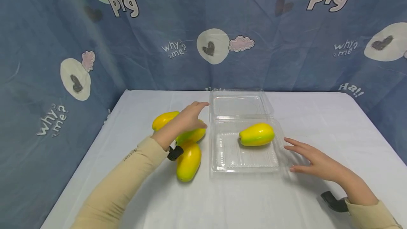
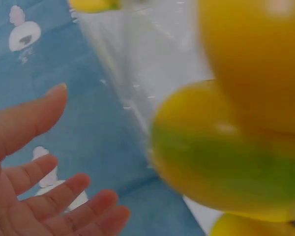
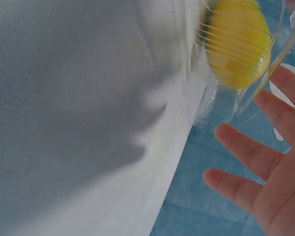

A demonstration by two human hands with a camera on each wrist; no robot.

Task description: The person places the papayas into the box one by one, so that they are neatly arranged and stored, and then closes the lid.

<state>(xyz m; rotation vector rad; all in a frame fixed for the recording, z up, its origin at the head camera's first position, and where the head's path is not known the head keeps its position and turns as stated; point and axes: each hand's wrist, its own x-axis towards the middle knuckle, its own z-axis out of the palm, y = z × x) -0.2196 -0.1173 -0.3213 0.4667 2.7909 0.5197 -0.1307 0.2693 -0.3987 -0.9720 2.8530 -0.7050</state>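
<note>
A clear plastic clamshell box [image 1: 227, 156] lies with its lid [image 1: 236, 106] folded back, and one yellow-green papaya [image 1: 257, 134] sits in its base. Left of the box are three more papayas: a front one [image 1: 189, 163], a middle one [image 1: 199, 135] and a back one [image 1: 163, 120]. My left hand [image 1: 189, 116] hovers over this group with its fingers spread and nothing in it; the forearm and hand partly cover the back two. Beside the box's right edge, my right hand [image 1: 318, 160] is held with fingers apart, holding nothing. In the right wrist view, its fingertips [image 3: 228, 132] are near the box wall.
A white cloth [image 1: 254, 200] covers the table. Behind it hangs a blue printed curtain [image 1: 178, 70], which also runs down the left side. Each wrist carries a black strap mount, the right one [image 1: 335, 202] at the sleeve cuff.
</note>
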